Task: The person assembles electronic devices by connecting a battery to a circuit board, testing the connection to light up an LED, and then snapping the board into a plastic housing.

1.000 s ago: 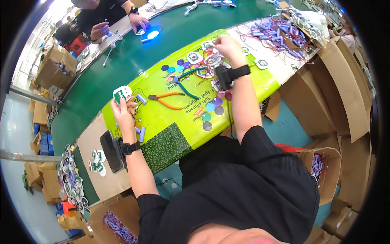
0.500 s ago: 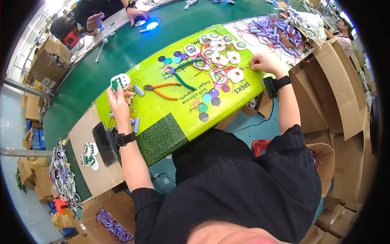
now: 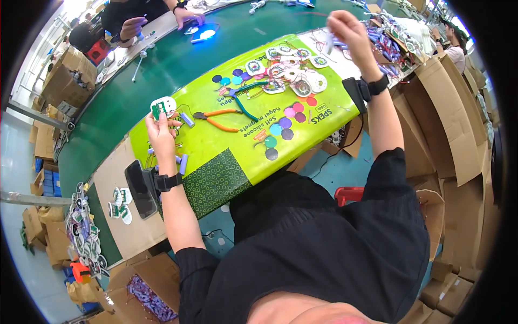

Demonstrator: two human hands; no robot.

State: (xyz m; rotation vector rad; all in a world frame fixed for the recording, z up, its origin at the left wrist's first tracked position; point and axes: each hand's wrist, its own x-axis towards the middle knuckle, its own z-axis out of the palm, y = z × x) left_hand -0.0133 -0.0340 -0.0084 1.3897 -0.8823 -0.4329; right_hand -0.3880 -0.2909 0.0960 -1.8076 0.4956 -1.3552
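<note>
My left hand (image 3: pixel 161 132) pinches a round white disc (image 3: pixel 170 102) with a small green circuit board, above the yellow-green mat's left part. A thin wire runs from the disc toward a purple cylindrical cell (image 3: pixel 187 119) on the mat. My right hand (image 3: pixel 348 31) is raised at the far right with fingers pinched together, blurred by motion. A faint reddish wire (image 3: pixel 310 14) trails left from its fingers, and a pale smeared piece (image 3: pixel 329 43) hangs below. Between the hands lie orange-handled pliers (image 3: pixel 221 120), green-handled pliers (image 3: pixel 243 97) and a cluster of wired white discs (image 3: pixel 294 73).
A heap of purple cells (image 3: pixel 386 46) lies at the far right. A dark phone (image 3: pixel 141 186) and several white discs (image 3: pixel 122 205) lie at the left, near a pile of wired parts (image 3: pixel 86 232). Across the green table, another person's hands (image 3: pixel 189 19) work beside a blue light.
My right hand has moved up and away from the disc cluster toward the cell heap. Some discs at the cluster's near edge are gone from there. My left hand stays nearly in place.
</note>
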